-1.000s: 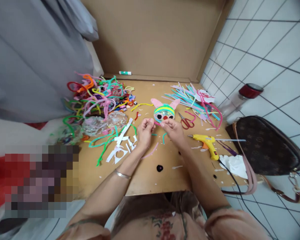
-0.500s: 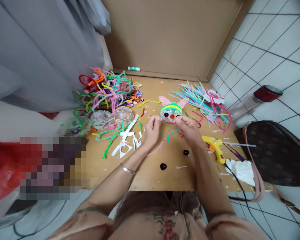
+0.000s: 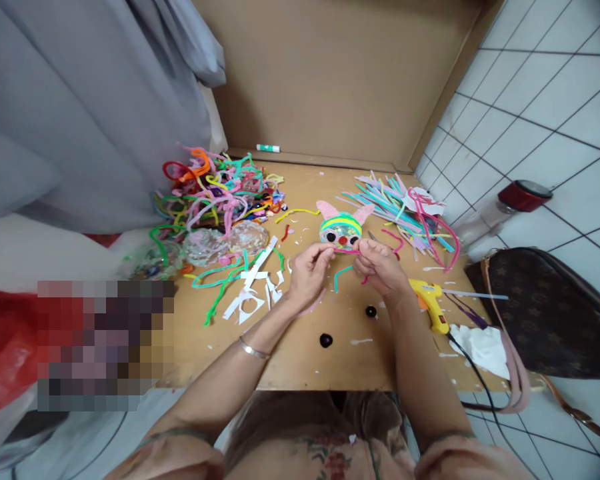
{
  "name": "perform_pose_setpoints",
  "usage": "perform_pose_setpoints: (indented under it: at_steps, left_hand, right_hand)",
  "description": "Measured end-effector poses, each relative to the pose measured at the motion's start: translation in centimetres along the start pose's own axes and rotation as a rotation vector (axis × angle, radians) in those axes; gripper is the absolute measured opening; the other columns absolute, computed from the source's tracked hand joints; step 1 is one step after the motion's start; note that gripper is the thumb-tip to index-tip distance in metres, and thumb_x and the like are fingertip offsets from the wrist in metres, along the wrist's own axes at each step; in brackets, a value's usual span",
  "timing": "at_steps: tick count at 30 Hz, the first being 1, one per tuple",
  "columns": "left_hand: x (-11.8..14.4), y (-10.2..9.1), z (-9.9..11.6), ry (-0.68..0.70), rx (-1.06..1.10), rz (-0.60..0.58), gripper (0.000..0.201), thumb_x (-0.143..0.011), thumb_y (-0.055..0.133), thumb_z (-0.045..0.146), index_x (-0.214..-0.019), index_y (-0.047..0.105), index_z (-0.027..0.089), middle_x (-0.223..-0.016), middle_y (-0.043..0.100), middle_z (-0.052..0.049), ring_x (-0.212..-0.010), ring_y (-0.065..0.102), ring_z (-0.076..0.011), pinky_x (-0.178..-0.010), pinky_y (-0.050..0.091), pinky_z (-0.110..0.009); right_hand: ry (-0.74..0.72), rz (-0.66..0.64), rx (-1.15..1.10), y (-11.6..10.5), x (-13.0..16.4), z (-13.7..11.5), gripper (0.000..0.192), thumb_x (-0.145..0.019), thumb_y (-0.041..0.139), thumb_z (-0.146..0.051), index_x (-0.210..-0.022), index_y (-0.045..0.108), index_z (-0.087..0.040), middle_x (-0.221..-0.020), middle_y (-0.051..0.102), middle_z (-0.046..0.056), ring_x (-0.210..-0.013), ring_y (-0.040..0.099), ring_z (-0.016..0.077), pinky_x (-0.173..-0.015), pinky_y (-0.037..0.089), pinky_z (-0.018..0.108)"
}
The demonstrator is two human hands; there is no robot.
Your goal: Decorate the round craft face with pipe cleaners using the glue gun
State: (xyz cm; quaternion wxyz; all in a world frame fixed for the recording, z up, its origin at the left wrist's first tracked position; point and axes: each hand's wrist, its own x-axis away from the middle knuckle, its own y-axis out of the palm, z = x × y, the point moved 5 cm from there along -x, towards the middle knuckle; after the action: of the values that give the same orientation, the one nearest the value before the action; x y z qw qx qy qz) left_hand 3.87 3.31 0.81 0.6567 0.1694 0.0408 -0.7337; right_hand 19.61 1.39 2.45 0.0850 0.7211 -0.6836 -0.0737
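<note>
1. The left hand [image 3: 307, 268] and right hand [image 3: 380, 265] are both pinched shut on a thin pink pipe cleaner [image 3: 347, 251] stretched between their fingertips, near the middle of the tabletop [image 3: 300, 360].
2. At 12 o'clock of the hands, just beside the pipe cleaner, lies a rabbit face craft [image 3: 341, 227] with pink ears, striped top, dark eyes and red nose.
3. At 3 o'clock of the right hand rests a yellow glue gun [image 3: 430, 303]; a bundle of straight pipe cleaners [image 3: 405, 207] lies at 1 o'clock.
4. A tangled pile of coloured pipe cleaners [image 3: 215, 190] sits at 10 o'clock, with white paper scraps [image 3: 253, 290] at 9 o'clock of the left hand.
</note>
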Motion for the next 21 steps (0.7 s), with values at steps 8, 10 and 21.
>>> perform_pose_setpoints:
  at_steps: [8, 10, 21]
  left_hand:
    - [-0.8, -1.2, -2.1, -0.060, -0.009, 0.111, 0.030, -0.086, 0.069, 0.046, -0.075, 0.064, 0.018, -0.061, 0.059, 0.002, -0.054, 0.048, -0.0099, -0.057, 0.038, -0.023]
    - [-0.9, -1.1, -2.6, -0.075, 0.056, 0.121, 0.031, -0.084, 0.069, 0.047, -0.076, 0.064, 0.018, -0.063, 0.060, 0.002, -0.054, 0.049, -0.0092, -0.057, 0.039, -0.023]
    - [-2.0, -1.7, -2.7, -0.270, 0.432, 0.210, 0.028, -0.080, 0.078, 0.033, -0.072, 0.055, 0.017, -0.068, 0.067, 0.001, -0.053, 0.058, -0.0070, -0.053, 0.043, -0.019]
  right_hand:
    - [0.047, 0.085, 0.210, 0.9, 0.0, 0.9, 0.050, -0.062, 0.081, -0.063, -0.072, 0.056, -0.021, -0.048, 0.033, -0.012, -0.043, 0.019, 0.0041, -0.045, 0.010, 0.024]
    - [0.029, 0.107, 0.243, 0.7, 0.0, 0.9, 0.049, -0.060, 0.081, -0.062, -0.069, 0.057, -0.020, -0.049, 0.035, -0.011, -0.044, 0.021, 0.0043, -0.046, 0.012, 0.024]
    - [-0.064, 0.219, 0.335, -1.5, 0.0, -0.4, 0.045, -0.057, 0.083, -0.058, -0.061, 0.060, -0.020, -0.049, 0.038, -0.009, -0.049, 0.024, 0.0057, -0.049, 0.017, 0.024]
